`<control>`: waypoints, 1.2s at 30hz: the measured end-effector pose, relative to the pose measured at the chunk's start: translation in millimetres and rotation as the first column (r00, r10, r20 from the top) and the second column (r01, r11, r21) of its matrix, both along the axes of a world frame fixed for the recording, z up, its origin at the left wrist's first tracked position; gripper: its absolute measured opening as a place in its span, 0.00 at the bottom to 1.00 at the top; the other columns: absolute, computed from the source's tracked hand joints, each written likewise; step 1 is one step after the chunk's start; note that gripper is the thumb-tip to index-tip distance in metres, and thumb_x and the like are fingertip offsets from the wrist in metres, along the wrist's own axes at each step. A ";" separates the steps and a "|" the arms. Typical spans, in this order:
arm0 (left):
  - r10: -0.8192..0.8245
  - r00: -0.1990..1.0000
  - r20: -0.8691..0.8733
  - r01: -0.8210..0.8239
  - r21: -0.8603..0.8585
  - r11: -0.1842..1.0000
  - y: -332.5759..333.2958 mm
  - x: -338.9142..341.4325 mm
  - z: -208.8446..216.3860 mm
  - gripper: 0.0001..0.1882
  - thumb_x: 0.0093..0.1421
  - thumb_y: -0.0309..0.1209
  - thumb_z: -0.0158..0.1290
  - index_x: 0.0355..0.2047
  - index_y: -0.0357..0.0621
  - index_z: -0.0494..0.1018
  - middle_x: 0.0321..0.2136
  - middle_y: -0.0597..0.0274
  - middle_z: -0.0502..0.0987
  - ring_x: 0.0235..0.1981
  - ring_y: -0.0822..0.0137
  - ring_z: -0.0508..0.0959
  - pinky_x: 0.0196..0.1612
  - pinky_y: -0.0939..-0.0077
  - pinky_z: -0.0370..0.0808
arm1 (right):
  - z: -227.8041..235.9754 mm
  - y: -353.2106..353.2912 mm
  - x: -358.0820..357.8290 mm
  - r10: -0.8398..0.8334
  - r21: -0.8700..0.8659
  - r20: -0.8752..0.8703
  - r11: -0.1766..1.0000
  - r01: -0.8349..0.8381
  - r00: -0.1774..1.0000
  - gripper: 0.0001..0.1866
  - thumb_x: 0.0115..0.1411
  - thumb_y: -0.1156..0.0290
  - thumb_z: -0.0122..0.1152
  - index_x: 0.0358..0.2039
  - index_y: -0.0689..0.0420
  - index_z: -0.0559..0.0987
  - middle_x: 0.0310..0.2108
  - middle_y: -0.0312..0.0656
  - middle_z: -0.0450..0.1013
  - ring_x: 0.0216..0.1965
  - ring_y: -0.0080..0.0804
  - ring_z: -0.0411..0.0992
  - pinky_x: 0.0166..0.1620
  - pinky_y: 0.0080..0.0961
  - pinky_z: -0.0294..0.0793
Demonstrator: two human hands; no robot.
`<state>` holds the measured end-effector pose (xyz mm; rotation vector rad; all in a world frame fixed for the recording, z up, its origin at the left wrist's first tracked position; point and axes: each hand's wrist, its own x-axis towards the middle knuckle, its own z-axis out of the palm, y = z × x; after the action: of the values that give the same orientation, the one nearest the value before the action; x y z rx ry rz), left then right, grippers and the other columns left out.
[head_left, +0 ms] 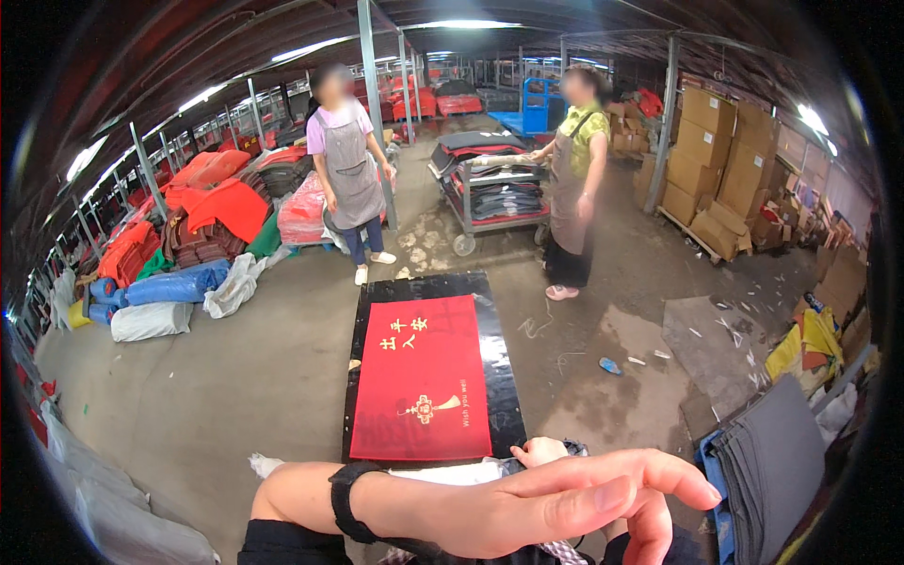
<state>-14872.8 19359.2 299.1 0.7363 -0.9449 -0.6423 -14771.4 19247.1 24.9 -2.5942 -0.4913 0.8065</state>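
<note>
Red rectangular mat is laid on glossy black board, layout seemingly done, edge grasp called for; left hand loosely spread, grip of right hand indeterminable.

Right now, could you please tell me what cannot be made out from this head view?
All in the head view:
What, if anything, the right hand holds: its near side is hidden behind the left hand.
Near end of the black board: hidden by the left forearm.
Near part of the white item: behind that forearm.
Makeup of the far red pile: too small.
</note>
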 end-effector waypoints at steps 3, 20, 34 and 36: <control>0.005 1.000 0.001 -0.005 -0.005 1.000 1.3 -3.9 5.3 0.28 0.61 0.48 0.29 0.47 0.32 0.57 0.27 0.56 0.71 0.31 0.68 0.72 0.37 0.76 0.66 | -53.0 0.2 8.5 0.001 -0.020 0.055 1.000 0.000 0.999 0.25 0.53 0.49 0.41 0.27 0.57 0.77 0.29 0.50 0.72 0.36 0.45 0.70 0.40 0.36 0.68; -0.013 1.000 0.024 0.013 -0.011 1.000 5.8 -3.7 -0.6 0.30 0.61 0.49 0.29 0.48 0.32 0.56 0.28 0.55 0.71 0.31 0.68 0.71 0.37 0.76 0.65 | -57.1 3.1 11.2 -0.027 -0.098 0.024 0.995 0.029 0.999 0.25 0.53 0.47 0.41 0.30 0.54 0.78 0.32 0.47 0.73 0.38 0.42 0.70 0.41 0.34 0.68; 0.476 0.831 0.287 -0.511 0.731 0.451 138.3 30.9 -142.3 0.18 0.61 0.32 0.39 0.50 0.37 0.59 0.41 0.58 0.69 0.44 0.71 0.68 0.48 0.76 0.64 | -73.0 -1.4 10.9 0.003 -0.118 0.039 0.993 0.002 0.999 0.26 0.53 0.46 0.38 0.29 0.54 0.78 0.30 0.48 0.73 0.37 0.43 0.70 0.40 0.35 0.68; 0.636 0.604 0.481 -0.689 0.716 0.113 200.4 22.6 -216.5 0.19 0.57 0.36 0.43 0.43 0.34 0.66 0.41 0.52 0.71 0.43 0.65 0.70 0.46 0.74 0.65 | -75.6 5.1 13.4 0.023 -0.110 0.037 0.994 -0.019 0.999 0.26 0.53 0.46 0.38 0.28 0.54 0.78 0.30 0.48 0.73 0.37 0.43 0.70 0.40 0.35 0.68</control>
<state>-14850.2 19559.6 82.6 2.0083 -0.1137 -0.1992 -14758.0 19252.1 -50.7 -2.7143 -0.4993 0.8144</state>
